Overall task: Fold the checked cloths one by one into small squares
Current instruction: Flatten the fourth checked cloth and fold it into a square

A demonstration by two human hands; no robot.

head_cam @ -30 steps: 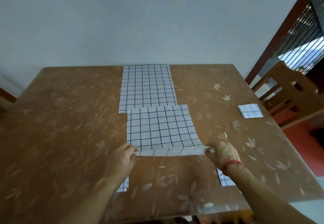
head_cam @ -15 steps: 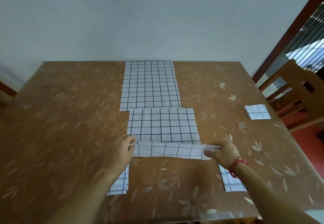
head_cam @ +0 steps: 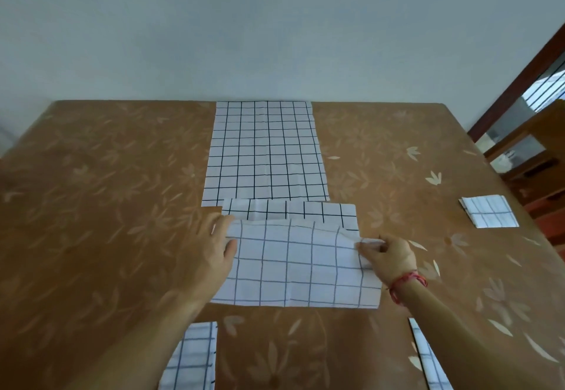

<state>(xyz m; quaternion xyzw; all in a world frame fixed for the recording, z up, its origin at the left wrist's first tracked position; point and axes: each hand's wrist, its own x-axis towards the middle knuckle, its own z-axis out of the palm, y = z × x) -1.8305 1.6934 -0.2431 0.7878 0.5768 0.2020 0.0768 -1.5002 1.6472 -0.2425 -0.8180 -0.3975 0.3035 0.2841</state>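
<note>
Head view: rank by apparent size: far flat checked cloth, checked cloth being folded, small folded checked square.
1. far flat checked cloth, checked cloth being folded: roughly tied, nearness confounds.
2. small folded checked square.

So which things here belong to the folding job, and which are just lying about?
Job in hand:
- half-folded cloth, its sides pinched by the left hand and right hand
- flat cloth behind it
- folded square at the right
- near-left cloth and near-right cloth, both partly in view

Lying about:
- wooden chair
- table, which only bears the cloths
</note>
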